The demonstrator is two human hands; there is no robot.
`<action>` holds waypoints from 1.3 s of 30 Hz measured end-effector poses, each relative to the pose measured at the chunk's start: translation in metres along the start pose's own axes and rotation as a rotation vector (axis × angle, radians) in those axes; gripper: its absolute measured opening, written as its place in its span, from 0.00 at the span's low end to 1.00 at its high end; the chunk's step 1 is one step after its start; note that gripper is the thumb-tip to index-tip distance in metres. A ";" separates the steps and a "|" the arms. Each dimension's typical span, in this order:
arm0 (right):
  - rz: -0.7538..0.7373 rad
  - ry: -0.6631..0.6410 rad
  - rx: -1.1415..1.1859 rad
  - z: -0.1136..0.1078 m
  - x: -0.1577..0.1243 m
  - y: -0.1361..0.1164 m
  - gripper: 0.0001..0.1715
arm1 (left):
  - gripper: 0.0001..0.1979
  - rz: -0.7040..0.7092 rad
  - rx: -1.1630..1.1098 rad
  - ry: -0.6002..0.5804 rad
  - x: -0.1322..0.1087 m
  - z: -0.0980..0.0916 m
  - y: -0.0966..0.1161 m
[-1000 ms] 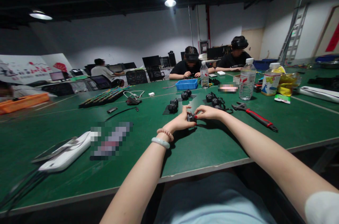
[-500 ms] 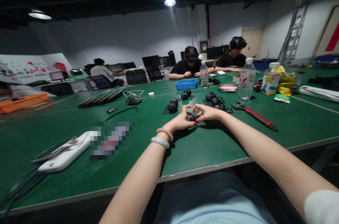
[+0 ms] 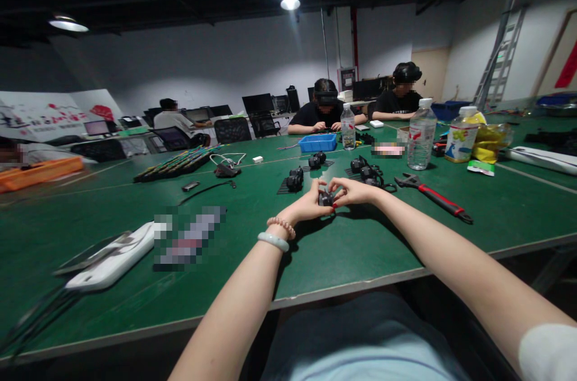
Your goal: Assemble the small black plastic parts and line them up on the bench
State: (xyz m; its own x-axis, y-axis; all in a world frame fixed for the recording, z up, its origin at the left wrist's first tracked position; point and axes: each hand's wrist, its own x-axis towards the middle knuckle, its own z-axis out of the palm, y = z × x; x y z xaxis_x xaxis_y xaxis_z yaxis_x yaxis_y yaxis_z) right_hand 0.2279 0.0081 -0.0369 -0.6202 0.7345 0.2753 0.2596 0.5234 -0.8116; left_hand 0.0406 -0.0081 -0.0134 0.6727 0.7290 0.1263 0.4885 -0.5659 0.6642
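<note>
A small black part (image 3: 325, 198) sits between my two hands, just above the green table (image 3: 342, 249). My left hand (image 3: 306, 205), with two bracelets at the wrist, grips it from the left. My right hand (image 3: 354, 191) pinches it from the right with curled fingers and red nails. Most of the part is hidden by my fingers. More black parts lie just beyond: one pair (image 3: 295, 179), another pair (image 3: 317, 159) farther back, and a cluster (image 3: 366, 172) to the right.
A red-handled wrench (image 3: 435, 196) lies to the right. Water bottles (image 3: 421, 134), a blue tray (image 3: 318, 143) and snack bags stand farther back. A white device (image 3: 112, 261) and cables lie at the left. Two people work across the table; others sit at the back left.
My right hand's fingers have curled in closer over the black part. Both hands have stayed at the same spot on the table.
</note>
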 end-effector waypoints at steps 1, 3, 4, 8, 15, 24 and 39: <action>0.000 -0.001 -0.002 0.000 0.000 -0.001 0.22 | 0.32 0.003 0.006 -0.002 0.000 0.000 0.000; 0.005 -0.001 -0.006 0.000 -0.001 -0.002 0.22 | 0.31 0.013 0.018 -0.001 0.000 0.000 0.001; 0.009 0.000 -0.005 0.000 -0.001 -0.002 0.22 | 0.31 0.021 0.024 -0.002 0.000 0.000 0.001; 0.013 -0.007 0.018 0.001 -0.001 -0.001 0.22 | 0.27 0.040 0.051 -0.014 0.001 0.000 0.000; 0.016 -0.003 0.007 0.001 0.000 0.000 0.21 | 0.28 0.025 0.085 -0.013 0.004 0.000 -0.005; 0.038 0.018 -0.018 0.001 0.000 0.000 0.22 | 0.27 0.016 0.095 -0.020 0.003 0.000 -0.004; 0.074 0.034 -0.111 -0.001 0.000 0.000 0.18 | 0.26 0.018 0.124 -0.009 0.001 0.000 0.000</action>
State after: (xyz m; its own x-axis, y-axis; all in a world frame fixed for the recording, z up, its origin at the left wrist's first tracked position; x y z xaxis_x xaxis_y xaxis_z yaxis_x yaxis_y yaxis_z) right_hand 0.2285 0.0087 -0.0360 -0.5716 0.7861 0.2354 0.3854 0.5104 -0.7687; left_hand 0.0413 -0.0070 -0.0128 0.6865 0.7153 0.1308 0.5409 -0.6225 0.5657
